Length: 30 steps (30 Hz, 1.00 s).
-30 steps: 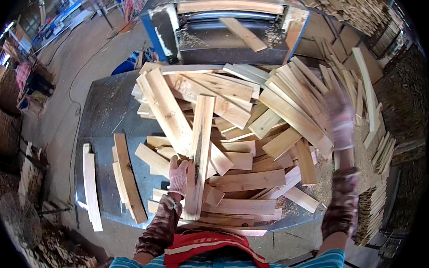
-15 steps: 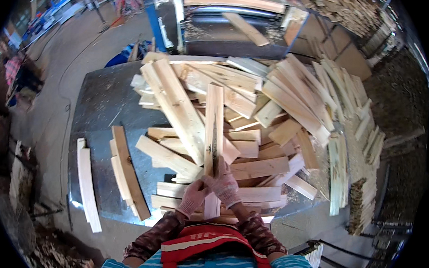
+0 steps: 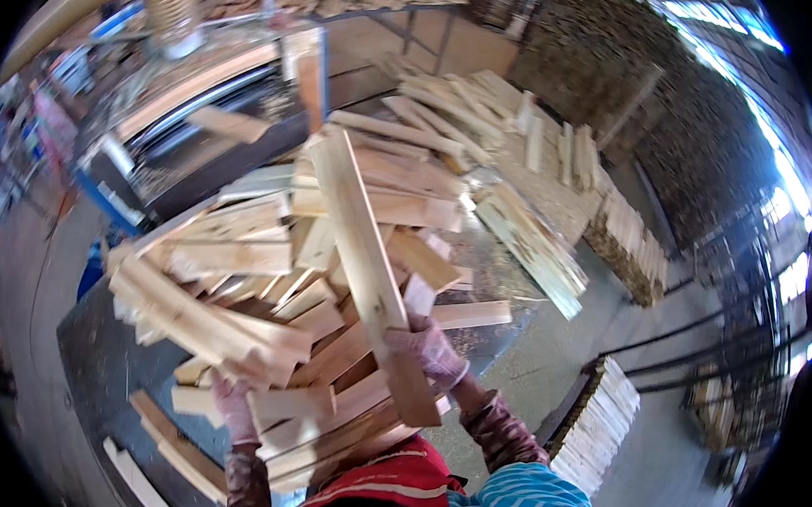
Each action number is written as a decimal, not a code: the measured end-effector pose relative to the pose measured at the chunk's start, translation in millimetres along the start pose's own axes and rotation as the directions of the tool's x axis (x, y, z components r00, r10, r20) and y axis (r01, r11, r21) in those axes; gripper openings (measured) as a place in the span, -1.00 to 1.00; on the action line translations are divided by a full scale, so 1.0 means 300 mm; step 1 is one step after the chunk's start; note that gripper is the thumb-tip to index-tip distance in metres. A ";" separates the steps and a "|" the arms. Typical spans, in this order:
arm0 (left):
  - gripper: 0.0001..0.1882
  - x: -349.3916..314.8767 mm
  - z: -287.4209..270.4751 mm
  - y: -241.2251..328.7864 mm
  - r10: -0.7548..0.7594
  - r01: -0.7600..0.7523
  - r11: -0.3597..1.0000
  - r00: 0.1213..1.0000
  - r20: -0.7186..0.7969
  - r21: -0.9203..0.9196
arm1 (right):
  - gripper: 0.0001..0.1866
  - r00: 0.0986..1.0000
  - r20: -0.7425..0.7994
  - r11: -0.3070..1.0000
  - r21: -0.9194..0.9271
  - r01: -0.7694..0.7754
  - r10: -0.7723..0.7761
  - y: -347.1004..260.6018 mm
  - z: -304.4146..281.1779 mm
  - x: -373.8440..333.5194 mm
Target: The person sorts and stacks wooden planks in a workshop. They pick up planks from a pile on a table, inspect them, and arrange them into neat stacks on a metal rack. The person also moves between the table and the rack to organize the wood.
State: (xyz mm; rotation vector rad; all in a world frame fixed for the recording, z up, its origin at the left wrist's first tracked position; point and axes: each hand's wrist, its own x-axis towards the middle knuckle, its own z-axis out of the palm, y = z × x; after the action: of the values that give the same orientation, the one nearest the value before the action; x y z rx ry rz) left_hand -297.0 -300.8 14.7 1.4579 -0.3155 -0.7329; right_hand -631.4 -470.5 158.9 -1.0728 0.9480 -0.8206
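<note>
My right hand point(image 3: 432, 353), in a pale pinkish work glove, is closed round the lower part of a long wooden board point(image 3: 361, 255). The board is tilted above the pile, its far end leaning left. My left hand point(image 3: 234, 412), gloved likewise, is lower left beside the ends of some short boards point(image 3: 293, 405). Its fingers look stretched and apart, though slightly blurred, and I see nothing held in them. Loose wooden boards point(image 3: 229, 257) lie heaped at many angles on a dark metal table point(image 3: 89, 341).
A planer-like machine point(image 3: 202, 162) with a roller stands beyond the table at the left, a board point(image 3: 230, 124) lying on it. A ribbed duct point(image 3: 172, 11) hangs above. Stacked slats point(image 3: 600, 419) stand at right near metal bars point(image 3: 697, 355). Two boards point(image 3: 180, 449) lie at the table's near left.
The view has swung to the right. My hands, together on a board before, are now apart: the right holds a raised, tilted board, and the left has moved off to the left.
</note>
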 end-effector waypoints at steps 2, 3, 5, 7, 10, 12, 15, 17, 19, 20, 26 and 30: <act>-0.10 0.100 -0.066 -0.085 0.022 -0.018 0.985 1.000 -0.020 0.173 | -0.60 0.986 -0.162 0.993 -0.120 0.019 -0.038 0.000 -0.237 0.026; -0.08 0.108 -0.024 -0.075 -0.018 0.055 0.965 0.989 -0.145 0.256 | -0.60 0.952 -0.237 0.954 -0.272 0.125 -0.192 0.002 -0.362 0.036; -0.03 0.159 0.028 -0.079 -0.103 0.129 0.984 0.975 -0.195 0.126 | -0.75 0.856 -0.477 0.940 -0.339 0.029 -0.198 -0.017 -0.556 0.033; 0.06 0.241 0.002 -0.191 -0.095 0.134 0.982 0.958 -0.269 0.132 | -0.77 0.778 -0.595 0.796 -0.562 -0.224 -0.201 0.027 -0.757 0.068; 0.13 0.206 0.208 -0.110 -0.100 0.177 0.958 0.943 -0.319 0.225 | -0.74 0.721 -0.668 0.532 -0.685 -0.498 -0.184 0.266 -1.108 0.132; 0.00 0.197 0.195 -0.112 -0.123 0.185 0.969 0.936 -0.329 0.164 | -0.72 0.725 -0.684 0.144 -0.728 -0.671 -0.077 0.316 -1.221 0.188; -0.53 0.173 0.211 -0.055 -0.169 0.232 0.958 0.931 -0.324 0.168 | -0.76 0.678 -0.733 0.151 -0.677 -0.720 -0.052 0.403 -1.438 0.243; -0.69 0.181 0.281 -0.038 -0.254 0.242 0.967 0.924 -0.285 -0.077 | -0.75 0.756 -0.646 0.141 -0.762 -0.632 -0.105 0.430 -1.645 0.262; -0.70 0.166 0.273 -0.004 -0.255 0.229 0.966 0.926 -0.278 -0.120 | -0.54 0.631 -0.775 -0.114 -0.624 -0.773 -0.033 0.359 -1.640 0.453; -0.66 0.188 0.327 0.016 -0.255 0.239 0.966 0.946 -0.200 -0.100 | -0.47 0.644 -0.686 -0.046 -0.672 -0.739 -0.339 0.363 -1.728 0.453; -0.47 0.072 0.269 0.047 -0.429 0.381 0.866 0.899 -0.090 -0.325 | -0.30 0.785 -0.313 0.820 -0.414 0.395 -0.535 -0.031 -0.964 0.680; -0.41 -0.025 0.266 0.089 -0.438 0.435 0.844 0.897 0.065 -0.314 | -0.37 0.830 0.285 0.832 -0.153 0.533 -0.479 -0.026 -0.330 0.497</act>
State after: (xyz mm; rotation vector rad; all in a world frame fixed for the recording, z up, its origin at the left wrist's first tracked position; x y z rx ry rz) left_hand -344.5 -360.0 51.8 1.2256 0.1538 -1.0912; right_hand -667.0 -640.4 114.4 -1.6292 0.5585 -1.0052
